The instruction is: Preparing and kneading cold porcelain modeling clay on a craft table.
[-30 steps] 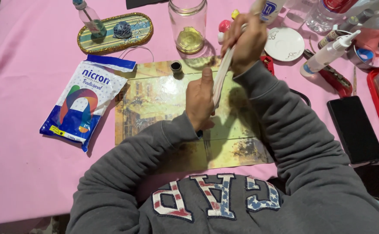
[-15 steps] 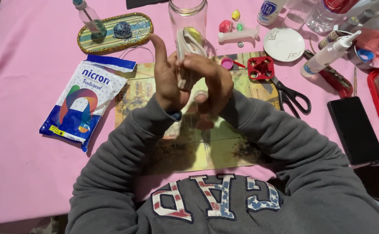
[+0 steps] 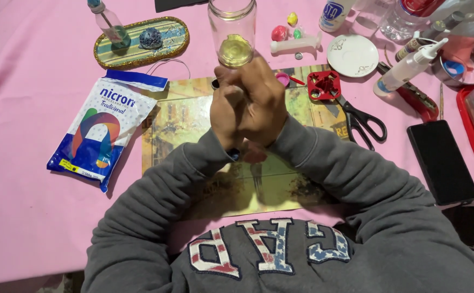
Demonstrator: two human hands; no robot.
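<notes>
Your left hand [image 3: 227, 111] and right hand [image 3: 261, 100] press together, fingers curled shut; what they enclose is hidden. They hover over the picture placemat [image 3: 185, 122], just before the glass jar [image 3: 232, 32]. Black-handled scissors [image 3: 363, 122] lie to your right.

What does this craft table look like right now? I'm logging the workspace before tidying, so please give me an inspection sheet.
Surface: pink tablecloth, wrinkled; yellowish printed mat under the hands.
Job's things: clear glass jar with yellowish liquid, just beyond the hands.
Clutter: blue-and-white plastic packet, oval glittery tray, black-handled scissors, black phone, white round dish, white squeeze bottle.
Grips: left hand and right hand pressed together; what they hold is hidden.
Cables: thin loop of cord beside the tray.
Surroundings: red tray at right edge.
</notes>
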